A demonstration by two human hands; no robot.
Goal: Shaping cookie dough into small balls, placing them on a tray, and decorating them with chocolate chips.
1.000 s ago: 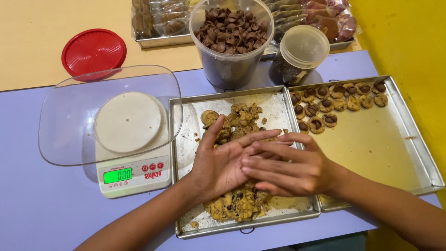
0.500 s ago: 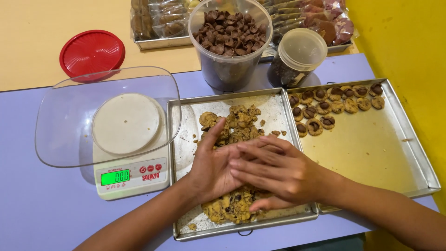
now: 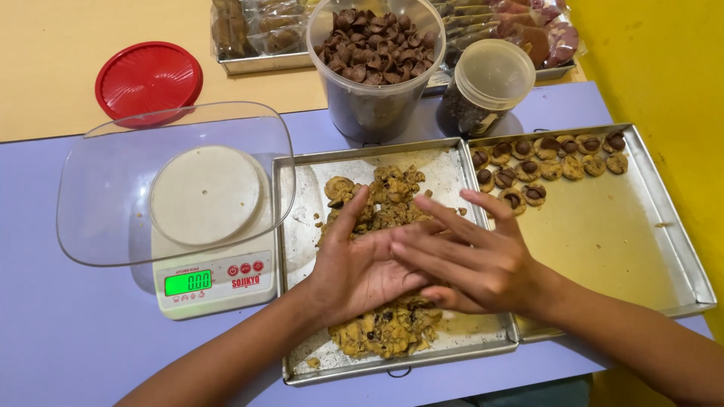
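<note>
**Palms pressed together over the dough tray**

Here, both hands meet above the middle of the dough tray (image 3: 302,218). The left hand (image 3: 360,265) lies palm-up, fingers pointing toward the tray's far edge; the right hand (image 3: 471,256) lies across it, palm-down, fingers spread. Whatever sits between the palms is hidden, so I cannot tell whether a dough piece is grasped; neither hand is clenched, both are flat.

The cookie dough (image 3: 381,200) lies in a crumbly heap from the tray's far middle down to its near edge, with dark chips showing. Judging by looks: soft, sticky, light, breaks apart easily. Best pinched off in small lumps from the heap's edge and cupped in the palm, not squeezed hard.

Touching the dough tray's right edge is a second tray (image 3: 664,226); shaped cookies (image 3: 543,162) topped with chocolate pieces fill its far left corner. Left of the dough tray stands a kitchen scale (image 3: 211,283) with a lit green display, carrying a clear bowl (image 3: 98,188). At the table's far side: a tub of chocolate pieces (image 3: 375,53), a small lidded jar (image 3: 483,87), a red lid (image 3: 148,78), wrapped packets behind.
</note>
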